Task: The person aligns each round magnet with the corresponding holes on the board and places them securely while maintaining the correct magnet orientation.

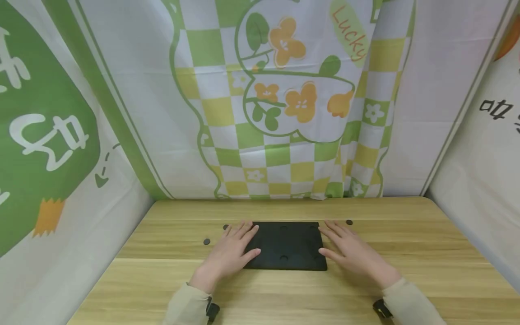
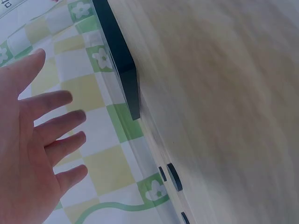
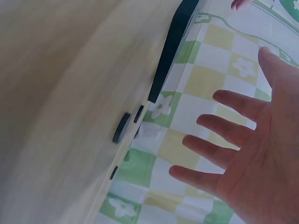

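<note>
A flat black rectangular board [image 1: 284,246] with a few faint round marks on its top lies on the wooden table. My left hand [image 1: 229,253] hovers at its left edge, fingers spread and relaxed, overlapping the corner in the head view. On the opposite side my right hand [image 1: 354,253] hovers with its fingers straight, thumb and fingertips by the right edge. Both wrist views show empty palms, with the left hand [image 2: 37,135] and the right hand [image 3: 254,140] raised off the tabletop. Small black discs lie close by: one disc [image 1: 206,241] left of my left hand, another [image 1: 349,222] beyond my right.
Another dark disc [image 1: 225,227] is partly covered by my left fingers. The wooden table [image 1: 284,298] ends at a hanging checkered curtain [image 1: 280,171] behind the board. Printed cloth walls [image 1: 134,216] stand along the left and right sides.
</note>
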`<state>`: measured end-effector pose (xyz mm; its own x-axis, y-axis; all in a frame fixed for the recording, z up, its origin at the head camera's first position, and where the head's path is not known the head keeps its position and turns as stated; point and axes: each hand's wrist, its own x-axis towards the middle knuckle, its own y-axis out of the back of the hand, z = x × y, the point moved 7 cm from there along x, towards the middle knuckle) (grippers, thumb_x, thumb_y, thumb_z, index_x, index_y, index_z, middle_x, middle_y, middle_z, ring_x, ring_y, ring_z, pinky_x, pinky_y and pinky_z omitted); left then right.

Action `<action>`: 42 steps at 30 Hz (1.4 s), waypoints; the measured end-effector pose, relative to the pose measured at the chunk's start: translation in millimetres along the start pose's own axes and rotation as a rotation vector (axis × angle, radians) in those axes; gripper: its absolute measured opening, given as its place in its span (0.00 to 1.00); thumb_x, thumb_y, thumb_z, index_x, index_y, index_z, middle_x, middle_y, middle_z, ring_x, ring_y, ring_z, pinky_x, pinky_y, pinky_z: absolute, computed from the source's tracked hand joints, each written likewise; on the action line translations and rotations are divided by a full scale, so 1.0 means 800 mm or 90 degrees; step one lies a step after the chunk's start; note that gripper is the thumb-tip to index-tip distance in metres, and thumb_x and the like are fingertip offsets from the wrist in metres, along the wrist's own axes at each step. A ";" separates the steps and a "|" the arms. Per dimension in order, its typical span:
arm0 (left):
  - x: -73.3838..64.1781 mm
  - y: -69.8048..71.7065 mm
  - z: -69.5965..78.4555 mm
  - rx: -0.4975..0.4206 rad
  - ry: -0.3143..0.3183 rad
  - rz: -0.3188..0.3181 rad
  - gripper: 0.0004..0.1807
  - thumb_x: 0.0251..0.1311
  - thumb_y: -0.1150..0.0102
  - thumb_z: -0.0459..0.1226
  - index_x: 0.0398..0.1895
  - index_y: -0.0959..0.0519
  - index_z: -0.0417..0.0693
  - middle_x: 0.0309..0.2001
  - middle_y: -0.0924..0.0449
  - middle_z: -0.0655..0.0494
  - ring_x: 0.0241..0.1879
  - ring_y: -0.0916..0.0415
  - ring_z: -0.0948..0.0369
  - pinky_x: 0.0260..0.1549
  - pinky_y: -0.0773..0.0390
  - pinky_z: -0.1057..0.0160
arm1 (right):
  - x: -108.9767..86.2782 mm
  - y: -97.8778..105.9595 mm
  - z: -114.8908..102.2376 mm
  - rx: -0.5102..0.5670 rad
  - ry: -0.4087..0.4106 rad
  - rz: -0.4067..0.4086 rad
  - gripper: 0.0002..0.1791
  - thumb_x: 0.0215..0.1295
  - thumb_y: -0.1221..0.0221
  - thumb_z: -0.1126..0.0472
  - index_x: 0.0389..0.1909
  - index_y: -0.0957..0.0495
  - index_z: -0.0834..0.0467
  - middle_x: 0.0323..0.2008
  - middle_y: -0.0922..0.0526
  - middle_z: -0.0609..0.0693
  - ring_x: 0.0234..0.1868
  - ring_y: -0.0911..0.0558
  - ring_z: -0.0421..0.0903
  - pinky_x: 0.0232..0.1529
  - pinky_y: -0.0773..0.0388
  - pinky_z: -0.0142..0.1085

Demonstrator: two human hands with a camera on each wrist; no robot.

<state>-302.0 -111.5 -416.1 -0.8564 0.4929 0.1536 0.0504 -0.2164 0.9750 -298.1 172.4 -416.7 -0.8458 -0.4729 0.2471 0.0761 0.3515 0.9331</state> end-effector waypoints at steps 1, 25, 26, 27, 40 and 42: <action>-0.001 0.000 0.000 -0.001 -0.002 -0.003 0.36 0.67 0.57 0.58 0.73 0.43 0.51 0.73 0.47 0.51 0.74 0.53 0.51 0.69 0.53 0.42 | -0.001 0.001 0.000 -0.003 0.006 0.005 0.37 0.67 0.53 0.35 0.69 0.37 0.54 0.70 0.40 0.59 0.69 0.40 0.64 0.63 0.39 0.61; -0.015 0.003 0.014 0.018 -0.074 -0.036 0.26 0.67 0.51 0.50 0.63 0.28 0.47 0.63 0.28 0.48 0.63 0.31 0.50 0.64 0.38 0.43 | -0.027 0.010 0.030 0.007 -0.001 -0.007 0.24 0.65 0.42 0.49 0.56 0.23 0.60 0.56 0.23 0.61 0.55 0.23 0.59 0.55 0.26 0.54; -0.016 0.002 0.015 0.017 -0.075 -0.040 0.26 0.67 0.50 0.50 0.63 0.28 0.47 0.63 0.28 0.48 0.63 0.31 0.50 0.63 0.37 0.43 | -0.028 0.011 0.031 0.007 -0.002 -0.007 0.24 0.65 0.42 0.49 0.56 0.23 0.60 0.56 0.23 0.61 0.55 0.23 0.60 0.55 0.27 0.54; -0.016 0.002 0.015 0.016 -0.075 -0.042 0.25 0.67 0.50 0.49 0.63 0.27 0.47 0.63 0.28 0.48 0.62 0.30 0.50 0.63 0.36 0.45 | -0.029 0.011 0.032 0.007 -0.004 -0.008 0.24 0.65 0.42 0.49 0.56 0.23 0.60 0.56 0.23 0.61 0.56 0.23 0.60 0.55 0.27 0.54; -0.021 -0.003 0.019 0.007 -0.102 -0.054 0.21 0.66 0.47 0.46 0.58 0.23 0.48 0.61 0.25 0.49 0.59 0.26 0.53 0.56 0.27 0.52 | -0.032 0.019 0.042 0.000 -0.008 -0.019 0.22 0.63 0.40 0.53 0.54 0.22 0.61 0.52 0.21 0.60 0.53 0.22 0.59 0.54 0.26 0.53; -0.021 -0.004 0.020 0.010 -0.106 -0.056 0.21 0.66 0.47 0.46 0.58 0.23 0.48 0.60 0.25 0.49 0.59 0.26 0.53 0.56 0.27 0.53 | -0.033 0.020 0.043 0.001 -0.009 -0.021 0.22 0.63 0.40 0.53 0.53 0.22 0.61 0.52 0.20 0.60 0.53 0.21 0.58 0.54 0.26 0.53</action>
<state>-279.7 -106.0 -419.0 -0.7609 0.6424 0.0910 -0.0114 -0.1534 0.9881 -292.8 218.5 -417.3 -0.8549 -0.4731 0.2127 0.0471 0.3375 0.9402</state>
